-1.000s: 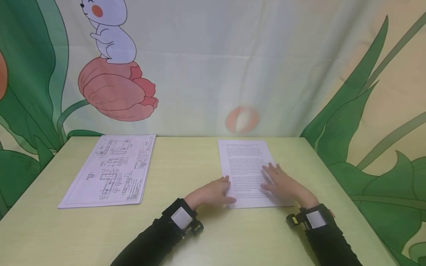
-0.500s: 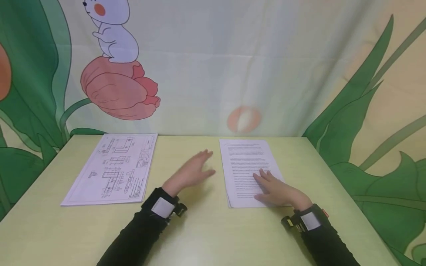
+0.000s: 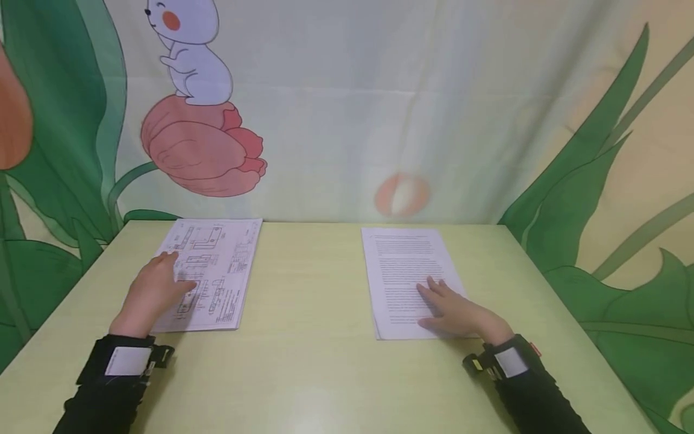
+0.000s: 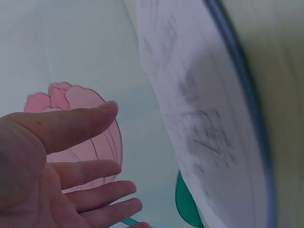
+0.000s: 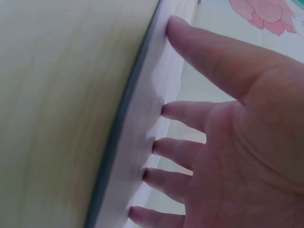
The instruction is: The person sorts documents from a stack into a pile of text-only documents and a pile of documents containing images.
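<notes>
On the left of the table lies a stack of paper printed with technical drawings (image 3: 230, 274). My left hand (image 3: 153, 291) is over its left part, fingers extended; in the left wrist view a gap shows between the fingers (image 4: 102, 189) and the sheets. A second stack of paper, covered in lines of text (image 3: 403, 259), lies right of the middle. My right hand (image 3: 455, 310) rests on its lower right part with spread fingers, and in the right wrist view the fingertips (image 5: 164, 147) touch the top page. That hand covers the stack's lower right corner.
The pale wooden table (image 3: 309, 361) has bare surface between the two stacks. Behind it hangs a curtain (image 3: 325, 120) printed with a white animal, a pink flower and green leaves. Both wrists wear black straps with small cameras (image 3: 161, 355).
My left hand has left the text stack's left edge and swung left across the table to above the drawings. The right hand slid slightly down the page and stays on the text stack.
</notes>
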A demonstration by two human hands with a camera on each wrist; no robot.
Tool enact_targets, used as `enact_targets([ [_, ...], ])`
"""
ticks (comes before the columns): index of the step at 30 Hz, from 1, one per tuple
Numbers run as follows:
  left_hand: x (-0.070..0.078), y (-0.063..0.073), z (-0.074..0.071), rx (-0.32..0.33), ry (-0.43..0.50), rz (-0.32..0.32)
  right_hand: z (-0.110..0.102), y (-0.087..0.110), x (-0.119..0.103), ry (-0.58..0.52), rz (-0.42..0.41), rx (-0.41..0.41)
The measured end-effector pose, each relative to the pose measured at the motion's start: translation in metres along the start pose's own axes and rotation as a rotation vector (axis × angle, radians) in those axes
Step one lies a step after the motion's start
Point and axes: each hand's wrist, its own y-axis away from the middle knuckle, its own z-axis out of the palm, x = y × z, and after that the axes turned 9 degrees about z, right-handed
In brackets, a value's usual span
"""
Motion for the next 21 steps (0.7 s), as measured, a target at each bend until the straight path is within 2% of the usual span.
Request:
enact_targets([
  [4, -0.027, 0.009, -0.002, -0.076, -0.045, -0.063, 0.0, 0.001, 0.0, -0.008, 0.002, 0.004],
  [9, -0.046, 0.011, -0.002, -0.151, -0.046, -0.157, 0.002, 0.0, 0.001, -0.021, -0.009, 0.006],
  [12, -0.05, 0.011, 0.0, -0.148, -0.017, -0.198, 0.003, -0.001, 0.002, -0.019, 0.001, 0.01],
  [16, -0.05, 0.012, 0.001, -0.124, 0.002, -0.219, 0.004, -0.002, 0.002, -0.024, 0.013, 0.009],
  [21, -0.043, 0.012, 0.001, -0.087, -0.058, -0.214, 0.005, -0.003, 0.002, -0.018, 0.009, 0.011],
])
